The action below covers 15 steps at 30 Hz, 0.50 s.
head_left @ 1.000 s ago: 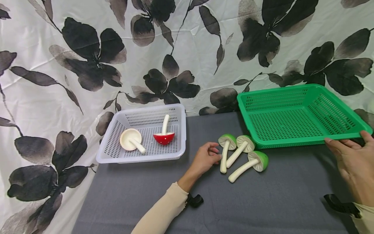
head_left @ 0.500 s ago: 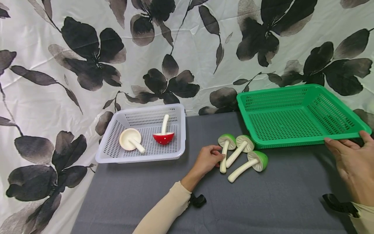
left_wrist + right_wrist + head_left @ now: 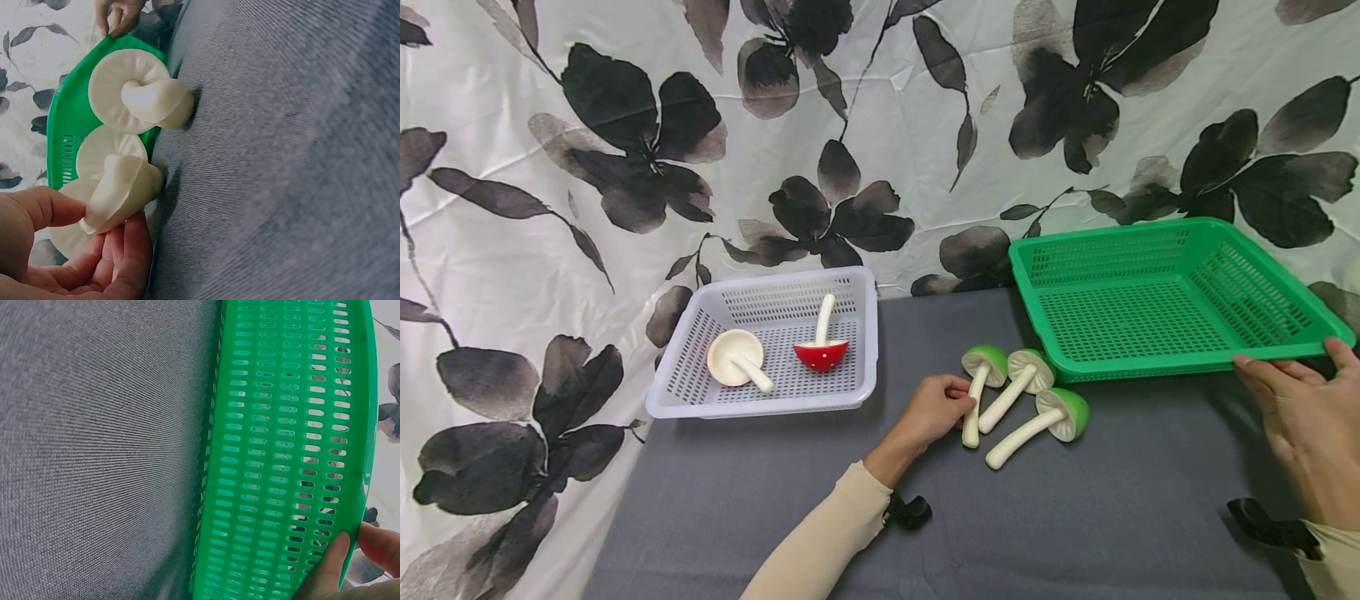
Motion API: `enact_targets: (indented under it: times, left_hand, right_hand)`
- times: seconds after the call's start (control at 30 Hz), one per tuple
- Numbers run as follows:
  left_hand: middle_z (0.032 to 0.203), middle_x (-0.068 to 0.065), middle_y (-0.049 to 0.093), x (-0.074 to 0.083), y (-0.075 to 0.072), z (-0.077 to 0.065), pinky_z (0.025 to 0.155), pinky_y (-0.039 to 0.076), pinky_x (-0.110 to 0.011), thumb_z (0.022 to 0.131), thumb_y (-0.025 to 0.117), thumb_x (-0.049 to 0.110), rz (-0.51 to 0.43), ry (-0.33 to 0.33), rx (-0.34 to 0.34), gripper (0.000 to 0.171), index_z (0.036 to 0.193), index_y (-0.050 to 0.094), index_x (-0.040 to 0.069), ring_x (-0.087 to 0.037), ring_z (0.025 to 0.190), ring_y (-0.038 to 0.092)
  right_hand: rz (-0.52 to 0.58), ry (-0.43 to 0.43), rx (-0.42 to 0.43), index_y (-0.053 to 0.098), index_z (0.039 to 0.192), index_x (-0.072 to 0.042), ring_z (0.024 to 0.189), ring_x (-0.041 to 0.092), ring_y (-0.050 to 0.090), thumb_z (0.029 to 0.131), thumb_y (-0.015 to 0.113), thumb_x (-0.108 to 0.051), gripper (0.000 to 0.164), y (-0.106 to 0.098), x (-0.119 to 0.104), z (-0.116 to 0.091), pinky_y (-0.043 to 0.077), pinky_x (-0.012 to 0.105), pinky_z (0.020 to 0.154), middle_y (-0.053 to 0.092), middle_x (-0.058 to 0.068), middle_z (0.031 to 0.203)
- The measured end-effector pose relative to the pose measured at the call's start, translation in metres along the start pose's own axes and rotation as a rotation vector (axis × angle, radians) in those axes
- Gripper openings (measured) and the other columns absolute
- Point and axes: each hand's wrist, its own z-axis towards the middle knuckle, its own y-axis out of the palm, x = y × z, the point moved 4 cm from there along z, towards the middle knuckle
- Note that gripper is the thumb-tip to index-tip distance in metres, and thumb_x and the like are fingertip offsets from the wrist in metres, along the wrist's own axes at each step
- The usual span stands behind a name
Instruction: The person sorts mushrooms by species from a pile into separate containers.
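Note:
My left hand (image 3: 931, 414) pinches the stem of the leftmost green-capped toy mushroom (image 3: 987, 361) between thumb and fingers. The left wrist view shows that pale stem (image 3: 115, 197) end-on, with the thumb (image 3: 56, 207) on one side. Two more green-capped mushrooms lie to its right: the middle one (image 3: 1028, 371) close against it, the other (image 3: 1070, 414) nearer the front. At the far right, my right hand (image 3: 1303, 417) holds the front rim of a green basket (image 3: 1150, 367). Thumb and fingertip grip that rim in the right wrist view; the other fingers are partly hidden.
A white basket (image 3: 760, 408) stands on the left, holding a red-capped mushroom (image 3: 822, 357) with its stem up and another mushroom (image 3: 735, 358) with its pale underside showing. Grey cloth (image 3: 1037, 525) covers the table. A floral curtain (image 3: 880, 108) hangs behind the baskets.
My left hand has moved slightly right and taken hold of the leftmost mushroom's stem, whose lower end has shifted a little. My right hand and both baskets have stayed put.

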Motion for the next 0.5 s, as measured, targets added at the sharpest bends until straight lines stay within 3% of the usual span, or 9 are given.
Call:
enact_targets:
  times: [0.3,0.5]
  left_hand:
    - [0.092,-0.005,0.064,0.007,-0.002,0.004,0.063,0.061,-0.033,0.093,0.067,0.003,-0.148,0.017,-0.043,0.026,0.118,0.067,-0.004,-0.011,0.074,0.062]
    - [0.098,-0.006,0.069,0.014,-0.003,0.007,0.063,0.059,-0.028,0.092,0.068,0.003,-0.233,0.016,-0.058,0.03,0.122,0.067,-0.002,-0.011,0.078,0.065]
  right_hand:
    - [-0.013,-0.011,0.002,0.009,0.162,-0.031,0.068,0.009,0.067,0.086,0.069,0.014,0.106,0.0,-0.002,-0.003,0.058,0.014,0.068,0.064,0.001,0.075]
    - [-0.018,-0.004,-0.001,0.008,0.162,-0.03,0.066,0.007,0.069,0.084,0.072,0.015,0.111,0.002,-0.002,-0.002,0.059,0.015,0.066,0.065,0.001,0.076]
